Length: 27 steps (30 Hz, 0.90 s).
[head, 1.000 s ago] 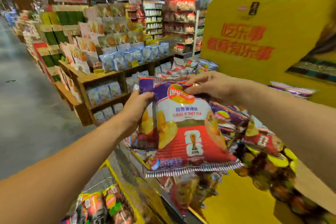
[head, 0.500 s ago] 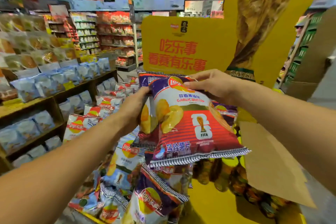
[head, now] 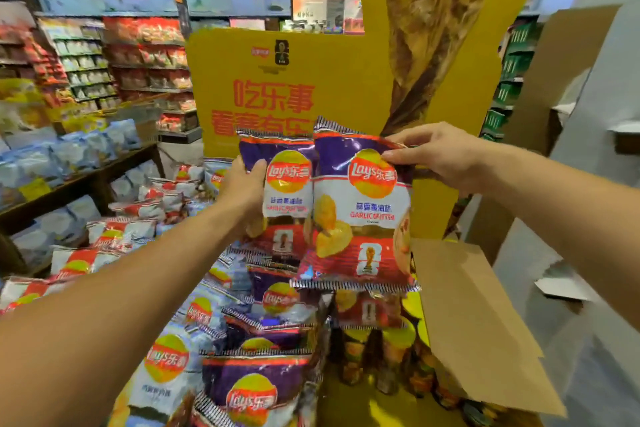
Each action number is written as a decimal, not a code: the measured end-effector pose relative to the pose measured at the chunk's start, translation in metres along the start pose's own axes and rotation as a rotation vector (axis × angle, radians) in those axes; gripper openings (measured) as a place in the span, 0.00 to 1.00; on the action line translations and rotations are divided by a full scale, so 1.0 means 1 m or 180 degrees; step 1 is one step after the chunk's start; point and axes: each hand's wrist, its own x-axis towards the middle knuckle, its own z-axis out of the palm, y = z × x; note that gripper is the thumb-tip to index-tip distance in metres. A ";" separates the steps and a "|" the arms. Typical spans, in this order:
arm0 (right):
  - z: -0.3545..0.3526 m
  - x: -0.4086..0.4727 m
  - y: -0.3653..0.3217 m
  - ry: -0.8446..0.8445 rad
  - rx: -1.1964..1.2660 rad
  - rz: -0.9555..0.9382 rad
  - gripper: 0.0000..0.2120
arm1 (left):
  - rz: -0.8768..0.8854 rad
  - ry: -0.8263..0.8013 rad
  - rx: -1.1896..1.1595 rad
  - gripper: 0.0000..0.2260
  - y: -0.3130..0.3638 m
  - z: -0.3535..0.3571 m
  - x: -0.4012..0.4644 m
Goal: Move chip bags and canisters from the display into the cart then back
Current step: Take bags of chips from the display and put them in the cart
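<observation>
Fingers of the right hand (head: 438,156) pinch one chip bag's (head: 360,215) top corner. Left hand (head: 242,191) grips another bag (head: 285,191) beside it, both above the display's (head: 311,80) heaped bags.

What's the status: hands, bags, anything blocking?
Left hand grips rear chip bag. Right hand pinches front chip bag. Both above display pile; nothing blocking.

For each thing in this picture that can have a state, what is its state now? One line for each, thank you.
Left hand: grips the left chip bag by its left edge.
Right hand: pinches the top of the right chip bag.
Left chip bag: sealed, held upright, partly behind the right one.
Right chip bag: sealed, held upright above the display.
Cardboard flap: folded open, beside the display.
Display bags: sealed, lying piled.
</observation>
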 end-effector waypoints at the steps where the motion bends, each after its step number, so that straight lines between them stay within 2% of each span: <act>1: -0.012 0.011 0.005 0.0195 -0.0077 0.0023 0.08 | -0.0077 0.0086 0.0107 0.18 0.000 0.004 0.014; 3: -0.033 0.037 0.017 0.0619 -0.0207 0.0072 0.03 | -0.0271 0.0283 0.0207 0.22 0.000 0.014 0.043; 5: -0.050 0.068 0.031 0.1147 -0.0277 0.0108 0.07 | -0.0237 0.0406 0.0103 0.20 0.000 0.030 0.070; 8: -0.070 0.115 0.052 0.1611 -0.0290 0.0081 0.04 | -0.0175 0.0491 -0.0036 0.17 0.000 0.059 0.113; 16: -0.070 0.211 0.100 0.1665 -0.0367 0.0076 0.03 | -0.0259 0.0075 -0.0220 0.15 -0.029 0.133 0.187; 20: -0.058 0.247 0.120 0.1787 -0.0480 -0.0074 0.03 | -0.0448 0.0014 -0.0180 0.20 -0.048 0.158 0.213; 22: -0.047 0.259 0.139 0.1612 -0.0716 -0.0033 0.08 | -0.0562 0.0096 -0.0077 0.22 -0.062 0.171 0.222; 25: -0.032 0.266 0.161 0.1290 -0.1331 -0.0077 0.21 | -0.0703 0.0074 0.0143 0.29 -0.076 0.184 0.219; 27: -0.027 0.259 0.162 0.1508 -0.2172 -0.0361 0.26 | -0.0519 -0.0030 0.0461 0.33 -0.081 0.186 0.209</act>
